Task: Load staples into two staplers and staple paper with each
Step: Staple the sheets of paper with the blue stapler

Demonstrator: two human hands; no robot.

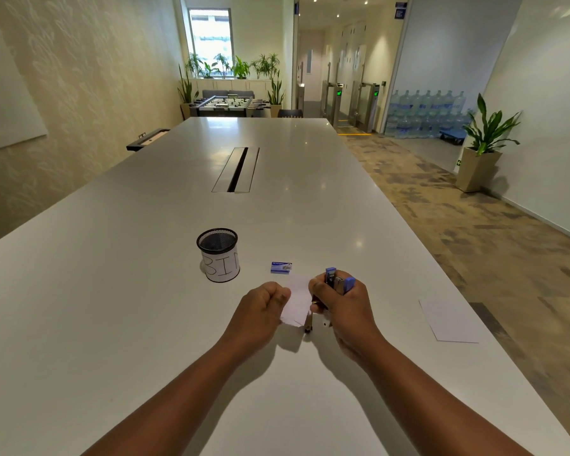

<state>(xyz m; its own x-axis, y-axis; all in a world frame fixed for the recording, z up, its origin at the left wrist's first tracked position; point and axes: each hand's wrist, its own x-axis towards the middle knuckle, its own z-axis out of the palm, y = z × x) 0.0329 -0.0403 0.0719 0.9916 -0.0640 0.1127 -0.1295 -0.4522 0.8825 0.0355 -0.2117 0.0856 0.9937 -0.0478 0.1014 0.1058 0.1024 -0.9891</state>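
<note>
We see a small blue-and-silver metal stapler (pixel 338 280) held upright-ish in the right hand (pixel 346 307), fingers curled round its body so that the grip is closed on it; its blue plastic ends stick out above the knuckles, and a dark lower part shows below the hand near the counter. The left hand (pixel 260 307) pinches a small white torn-edged slip of paper (pixel 297 302) between thumb and fingers, its grip closed on the slip's left edge. The slip's right edge meets the stapler at the right hand's fingertips; whether it sits inside the stapler's mouth we cannot tell. Both hands are above the long white glossy counter (pixel 112 324), near its close end and a little right of the middle.

Just beyond the hands lies a small blue-and-white cardboard staple box (pixel 281 267), flat on the counter. To its left stands a round black mesh cup wrapped in white paper lettered "BIN" (pixel 220 256), well apart from the hands. A white rectangular paper sheet (pixel 448 320) lies flat to the right, close to the counter's right edge. Farther up the middle sits a dark recessed cable slot (pixel 237 169).

The counter's right edge runs diagonally close behind the right forearm; to the left the white surface stretches wide, and beyond the box it runs on to the far end.
</note>
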